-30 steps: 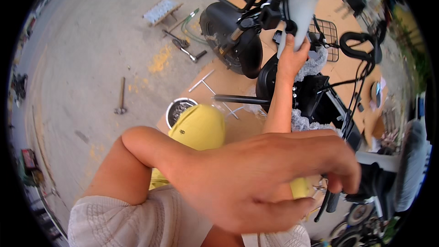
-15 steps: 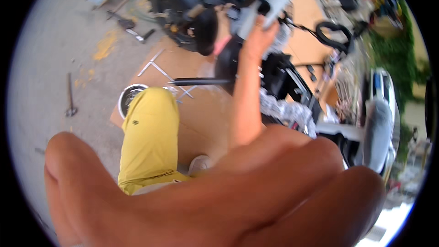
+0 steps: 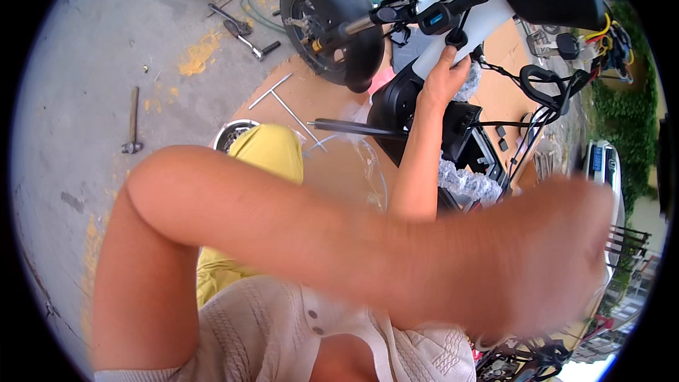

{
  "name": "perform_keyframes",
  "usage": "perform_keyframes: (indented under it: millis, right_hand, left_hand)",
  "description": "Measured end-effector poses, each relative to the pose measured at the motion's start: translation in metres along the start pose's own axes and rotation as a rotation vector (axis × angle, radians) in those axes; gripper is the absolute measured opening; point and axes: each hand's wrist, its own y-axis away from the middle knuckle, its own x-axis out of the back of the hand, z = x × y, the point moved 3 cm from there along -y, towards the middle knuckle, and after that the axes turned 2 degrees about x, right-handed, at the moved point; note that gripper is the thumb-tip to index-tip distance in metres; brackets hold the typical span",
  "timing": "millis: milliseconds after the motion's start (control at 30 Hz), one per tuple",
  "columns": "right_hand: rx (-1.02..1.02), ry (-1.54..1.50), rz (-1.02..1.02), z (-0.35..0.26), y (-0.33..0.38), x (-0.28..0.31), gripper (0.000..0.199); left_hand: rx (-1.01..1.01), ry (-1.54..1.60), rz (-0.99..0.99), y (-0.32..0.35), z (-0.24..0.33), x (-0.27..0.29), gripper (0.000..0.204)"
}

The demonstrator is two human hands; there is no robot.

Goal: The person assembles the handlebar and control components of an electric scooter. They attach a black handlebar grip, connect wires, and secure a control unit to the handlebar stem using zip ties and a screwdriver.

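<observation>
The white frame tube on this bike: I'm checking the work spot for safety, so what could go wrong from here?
The right hand grips the white frame tube alone while the left forearm crosses blurred before the camera, so the bike might tip. The cables hang loose near that hand and could snag. The hammer and rods lie on the ground, a trip hazard.

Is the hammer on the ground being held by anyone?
No, the hammer lies alone on the concrete, while the right hand grips the white frame tube of the bike.

Sunlit grey concrete floor [image 3: 85,49] with flattened brown cardboard [image 3: 339,163].
</observation>
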Motion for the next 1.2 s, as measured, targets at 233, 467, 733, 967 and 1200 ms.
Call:
perform_keyframes:
  millis: [233, 467, 733, 967, 1200]
  right_hand:
    - [-0.135, -0.105, -0.078, 0.003, -0.001, -0.007, 0.041]
    - [-0.122, -0.004, -0.056, 0.001, -0.005, -0.005, 0.043]
    - [-0.090, 0.016, -0.054, -0.013, -0.002, 0.001, 0.046]
    - [0.038, 0.042, -0.143, -0.010, -0.014, 0.006, 0.052]
    - [-0.078, 0.060, -0.423, -0.016, -0.035, 0.012, 0.052]
  left_hand:
    - [0.002, 0.232, 0.890, -0.066, -0.138, 0.163, 0.026]
    - [-0.383, 0.052, 1.223, -0.112, -0.151, 0.172, 0.050]
    - [-0.336, -0.423, 1.251, -0.119, -0.142, 0.179, 0.044]
    - [-0.377, -0.546, 1.270, -0.121, -0.151, 0.189, 0.036]
    - [-0.408, -0.567, 1.229, -0.121, -0.158, 0.201, 0.035]
